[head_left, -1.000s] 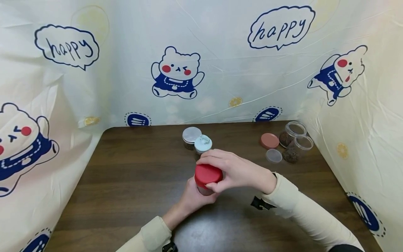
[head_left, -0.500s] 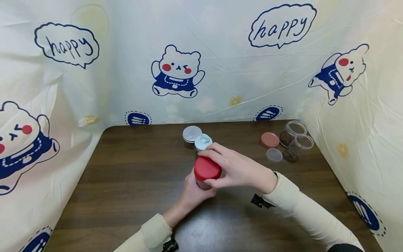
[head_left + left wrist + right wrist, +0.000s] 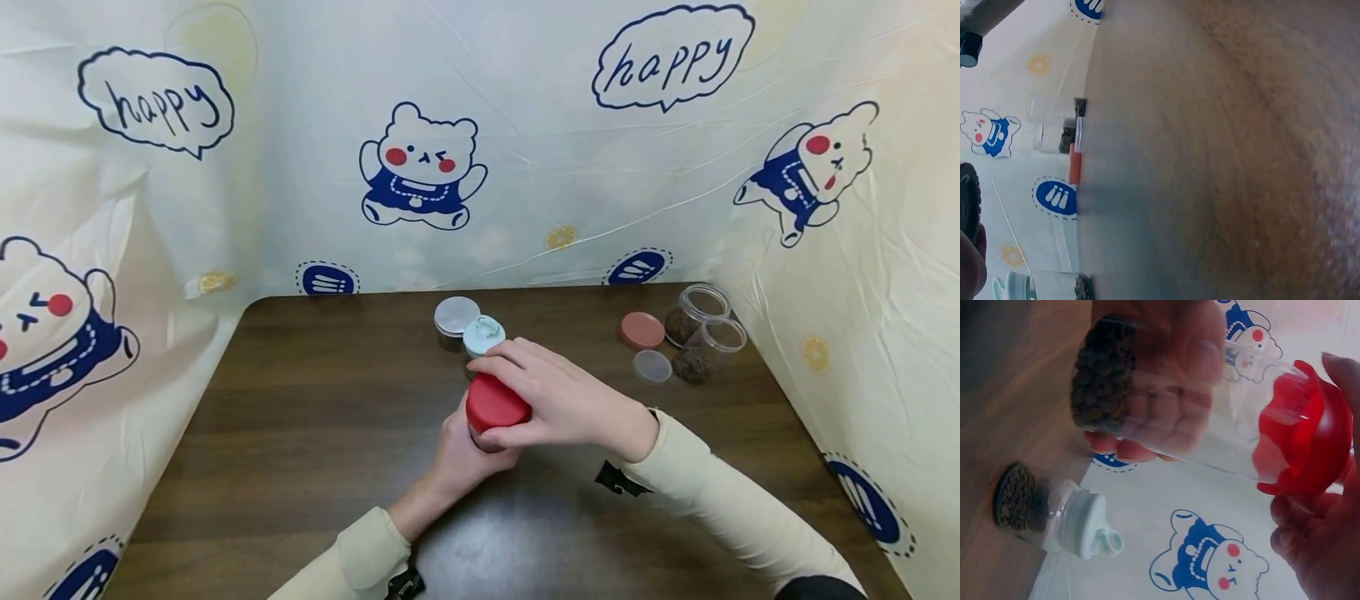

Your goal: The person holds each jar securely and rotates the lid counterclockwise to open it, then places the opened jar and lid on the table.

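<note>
My left hand [image 3: 457,454] grips a clear jar [image 3: 1232,434] with dark round pieces [image 3: 1100,381] gathered at its bottom. A red lid [image 3: 497,402] with a scalloped edge sits on the jar's mouth. Fingers and thumb of my right hand [image 3: 562,400] hold this lid from its far and near sides. The jar stands between both hands over the middle of the table; in the head view they hide most of its body. Just behind it is a small jar with a pale blue lid [image 3: 483,333], which has a ring on top and dark pieces inside.
A jar with a translucent lid [image 3: 456,315] stands beside the blue-lidded one at the table's back. Two uncovered clear jars [image 3: 705,302] with dark contents are at the back right. A pinkish-red lid [image 3: 642,331] and a clear lid [image 3: 652,367] lie beside them.
The red-lidded jar has risen slightly in the head view. My right hand's fingers and thumb have shifted a little around the lid, while my left hand keeps its grip.
</note>
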`<state>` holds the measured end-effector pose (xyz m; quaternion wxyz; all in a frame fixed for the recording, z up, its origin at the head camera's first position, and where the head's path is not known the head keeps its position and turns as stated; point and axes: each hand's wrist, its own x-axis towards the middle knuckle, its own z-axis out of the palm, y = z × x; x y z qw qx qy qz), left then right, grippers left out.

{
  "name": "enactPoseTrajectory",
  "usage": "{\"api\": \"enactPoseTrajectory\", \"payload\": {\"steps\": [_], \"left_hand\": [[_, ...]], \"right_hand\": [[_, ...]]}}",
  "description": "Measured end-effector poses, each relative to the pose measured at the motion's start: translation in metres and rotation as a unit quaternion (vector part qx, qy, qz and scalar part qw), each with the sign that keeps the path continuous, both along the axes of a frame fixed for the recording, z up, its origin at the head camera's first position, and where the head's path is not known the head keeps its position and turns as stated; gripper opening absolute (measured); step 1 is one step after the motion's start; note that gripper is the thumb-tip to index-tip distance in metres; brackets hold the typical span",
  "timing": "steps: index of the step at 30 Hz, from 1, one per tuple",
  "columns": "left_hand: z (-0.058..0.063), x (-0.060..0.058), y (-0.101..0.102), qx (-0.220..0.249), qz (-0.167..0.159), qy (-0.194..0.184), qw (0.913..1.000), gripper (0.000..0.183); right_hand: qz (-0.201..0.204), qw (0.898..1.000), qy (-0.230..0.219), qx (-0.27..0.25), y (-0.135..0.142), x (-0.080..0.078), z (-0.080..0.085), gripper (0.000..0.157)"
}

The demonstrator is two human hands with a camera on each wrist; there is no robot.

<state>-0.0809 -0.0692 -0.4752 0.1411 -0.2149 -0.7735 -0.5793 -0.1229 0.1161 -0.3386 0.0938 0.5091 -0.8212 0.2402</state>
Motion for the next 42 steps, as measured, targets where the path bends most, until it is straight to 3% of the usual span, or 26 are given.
{"api": "enactPoseTrajectory", "payload": {"steps": [8, 15, 21, 27, 33, 42], "left_hand": [[0.0008, 0.0019, -0.0001, 0.009, -0.008, -0.010, 0.9999, 0.069], [0.0029, 0.0024, 0.0009, 0.008, -0.002, -0.004, 1.0000, 0.068], [0.0032, 0.0027, 0.0004, 0.022, -0.016, -0.015, 0.9995, 0.069], [0.0021, 0.0026, 0.0018, 0.016, -0.008, -0.002, 0.9998, 0.068], [0.0027, 0.0004, 0.0019, 0.012, -0.002, 0.006, 0.9999, 0.071], [0.0032, 0.0012, 0.0009, 0.036, -0.004, -0.012, 0.9993, 0.073]], "right_hand": [[0.020, 1.000, 0.004, -0.008, -0.0006, -0.0003, 0.0003, 0.053], [-0.014, 1.000, -0.008, 0.001, -0.0006, 0.0007, 0.0007, 0.060], [0.003, 1.000, 0.001, -0.001, 0.0005, 0.0006, 0.0011, 0.059], [-0.015, 1.000, -0.015, 0.006, 0.0005, 0.0006, 0.0015, 0.059], [-0.001, 1.000, -0.010, 0.000, 0.0030, 0.0001, 0.0026, 0.063], [-0.002, 1.000, -0.013, -0.004, 0.0055, 0.0000, 0.0052, 0.066]]}}
